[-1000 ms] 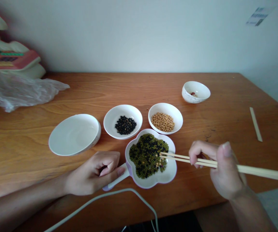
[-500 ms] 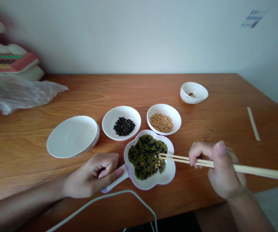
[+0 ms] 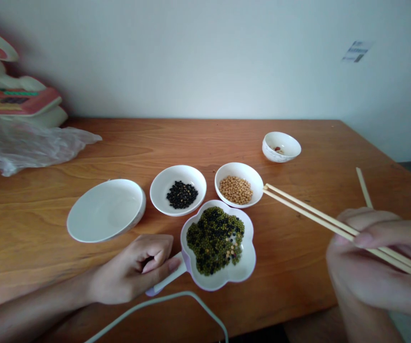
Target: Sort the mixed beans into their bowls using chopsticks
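Observation:
My left hand is closed round the handle of a white and lilac flower-shaped scoop. Inside it lie green mung beans mixed with black beans and a few pale yellow ones. My right hand grips a pair of wooden chopsticks. Their tips are close together at the right rim of a white bowl of yellow soybeans; a small pale bean seems to be between them. Left of that bowl, another white bowl contains black beans.
A larger white bowl stands at left. A small white bowl with a few bits inside is farther back. Clear plastic and a moulded figure occupy the left. A pale stick lies at right; a cable runs in front.
My right hand has turned and carried the chopstick tips from the scoop up and right to the soybean bowl's rim. My left hand still grips the handle. The view has shifted slightly.

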Tool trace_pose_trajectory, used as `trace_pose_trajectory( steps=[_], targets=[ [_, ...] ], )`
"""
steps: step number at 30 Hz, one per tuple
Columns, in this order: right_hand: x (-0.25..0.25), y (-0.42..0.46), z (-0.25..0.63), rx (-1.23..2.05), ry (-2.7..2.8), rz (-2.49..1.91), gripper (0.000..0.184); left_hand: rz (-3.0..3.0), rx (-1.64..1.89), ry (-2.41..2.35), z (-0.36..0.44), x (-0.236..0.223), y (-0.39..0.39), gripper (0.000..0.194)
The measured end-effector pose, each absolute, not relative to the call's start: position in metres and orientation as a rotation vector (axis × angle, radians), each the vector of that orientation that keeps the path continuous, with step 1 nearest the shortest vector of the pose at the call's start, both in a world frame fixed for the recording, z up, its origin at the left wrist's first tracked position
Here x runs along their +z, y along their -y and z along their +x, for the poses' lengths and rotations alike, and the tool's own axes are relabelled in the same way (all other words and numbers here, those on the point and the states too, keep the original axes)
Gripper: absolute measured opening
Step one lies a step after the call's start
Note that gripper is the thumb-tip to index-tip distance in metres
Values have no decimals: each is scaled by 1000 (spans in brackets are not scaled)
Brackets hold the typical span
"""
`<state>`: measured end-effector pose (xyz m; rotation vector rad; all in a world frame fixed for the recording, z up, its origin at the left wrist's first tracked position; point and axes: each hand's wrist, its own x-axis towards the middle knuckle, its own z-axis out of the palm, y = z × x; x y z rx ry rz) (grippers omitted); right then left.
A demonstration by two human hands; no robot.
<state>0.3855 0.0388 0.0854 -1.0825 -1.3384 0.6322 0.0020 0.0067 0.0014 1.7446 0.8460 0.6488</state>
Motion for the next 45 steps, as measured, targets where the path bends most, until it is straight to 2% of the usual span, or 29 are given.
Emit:
trace_pose_trajectory(
  steps=[2,5,12,17,26,45],
  targets=[
    [85,-50,374,560,1192,-1040,66,1735,634,-850,2,-1,-6,40],
    [82,-60,362,689,1210,-1026,69,1736,629,-863,0,-6,-5,38],
    [68,-40,377,1047,1600,-1025,79,1759,638,-880,0,-6,-4,39],
    [57,-39,375,1211,1853,-1087,75,1744,641,-879,1,-3,-4,40],
    [53,-37,373,1200,1834,-1032,77,1720,678,-853,2,-1,-5,41],
    [50,-38,367,1165,1817,-944,70,1734,648,-872,-2,0,-3,41]
  ],
)
